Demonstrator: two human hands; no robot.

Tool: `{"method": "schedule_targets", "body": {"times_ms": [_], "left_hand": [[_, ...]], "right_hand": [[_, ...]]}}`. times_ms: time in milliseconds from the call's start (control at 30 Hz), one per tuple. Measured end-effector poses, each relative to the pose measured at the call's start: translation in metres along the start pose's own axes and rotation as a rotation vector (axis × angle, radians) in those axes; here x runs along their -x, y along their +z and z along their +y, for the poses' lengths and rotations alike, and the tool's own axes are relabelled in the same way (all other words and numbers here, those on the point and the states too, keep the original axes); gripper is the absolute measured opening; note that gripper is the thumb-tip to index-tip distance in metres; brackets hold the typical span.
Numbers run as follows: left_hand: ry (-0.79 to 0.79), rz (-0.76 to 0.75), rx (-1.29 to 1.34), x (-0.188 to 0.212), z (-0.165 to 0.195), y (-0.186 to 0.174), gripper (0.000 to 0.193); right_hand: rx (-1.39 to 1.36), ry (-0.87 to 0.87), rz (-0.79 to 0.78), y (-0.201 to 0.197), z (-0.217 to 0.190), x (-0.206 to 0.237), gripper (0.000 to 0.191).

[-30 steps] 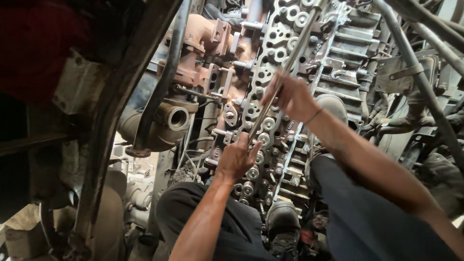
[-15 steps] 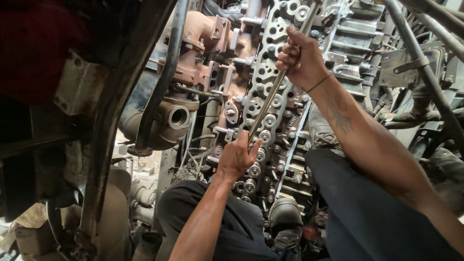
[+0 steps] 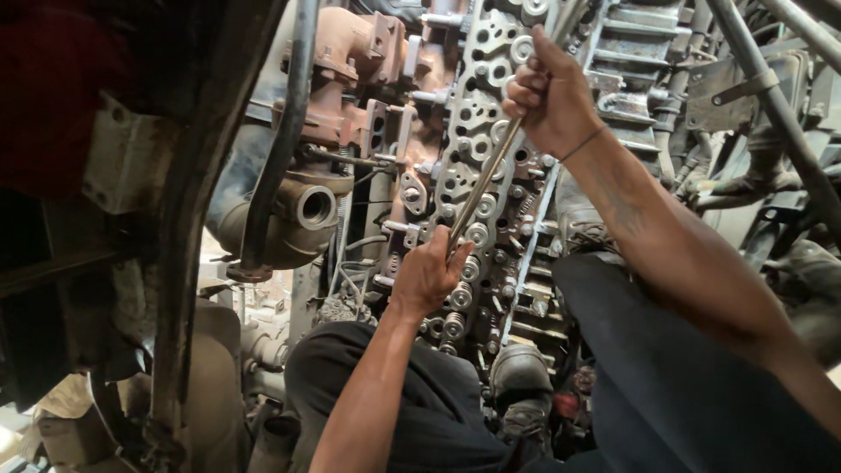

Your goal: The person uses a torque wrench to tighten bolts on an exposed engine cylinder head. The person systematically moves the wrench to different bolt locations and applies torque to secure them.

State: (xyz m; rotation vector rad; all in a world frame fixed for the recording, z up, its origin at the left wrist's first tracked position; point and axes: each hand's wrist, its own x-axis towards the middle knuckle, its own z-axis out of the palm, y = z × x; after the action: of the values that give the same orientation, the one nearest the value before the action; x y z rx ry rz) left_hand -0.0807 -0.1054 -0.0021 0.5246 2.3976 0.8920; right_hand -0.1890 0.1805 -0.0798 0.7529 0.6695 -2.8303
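Looking down over an open engine top (image 3: 491, 166), grey metal studded with round springs and holes. Long steel bar (image 3: 486, 180) slanting across it, upper end high and right, lower end down and left. Right hand (image 3: 550, 92) wrapped tight around the upper part of the bar, fingers fully curled, thin band at the wrist. Left hand (image 3: 429, 276) closed around the lower end, pressed against the engine top just beside a row of springs (image 3: 464, 293). Bare stretch of bar running between the two fists, well clear of both. Rusty pipe fitting (image 3: 350, 79) to the left, with a round grey pipe mouth (image 3: 314, 208) below it. Dark trousers (image 3: 438, 412) at the bottom edge.
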Motion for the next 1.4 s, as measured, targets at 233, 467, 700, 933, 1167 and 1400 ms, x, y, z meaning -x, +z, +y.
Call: {"method": "schedule_targets", "body": {"times_ms": [233,467,700,933,1167,1400], "left_hand": [[0.027,-0.167,-0.081,0.002,0.005,-0.001,0.034],[0.016,-0.236,-0.038,0.005,0.006,-0.008,0.034],[-0.195,-0.272,0.299,0.017,-0.001,-0.013,0.037],[-0.218,-0.146,0.18,0.02,0.009,-0.012,0.041],[-0.245,0.03,0.138,0.018,0.003,-0.024,0.047],[-0.341,0.23,0.224,0.017,-0.004,0.007,0.045]], "right_hand": [[-0.028,-0.093,0.106,-0.036,-0.011,0.063,0.049],[-0.08,-0.124,0.154,-0.047,-0.011,0.086,0.048],[-0.082,-0.148,0.159,-0.045,-0.007,0.066,0.047],[-0.112,-0.122,0.162,-0.025,-0.006,0.034,0.045],[0.058,-0.069,0.23,0.026,0.009,-0.023,0.024],[0.423,0.044,0.13,0.065,0.042,-0.08,0.021]]}}
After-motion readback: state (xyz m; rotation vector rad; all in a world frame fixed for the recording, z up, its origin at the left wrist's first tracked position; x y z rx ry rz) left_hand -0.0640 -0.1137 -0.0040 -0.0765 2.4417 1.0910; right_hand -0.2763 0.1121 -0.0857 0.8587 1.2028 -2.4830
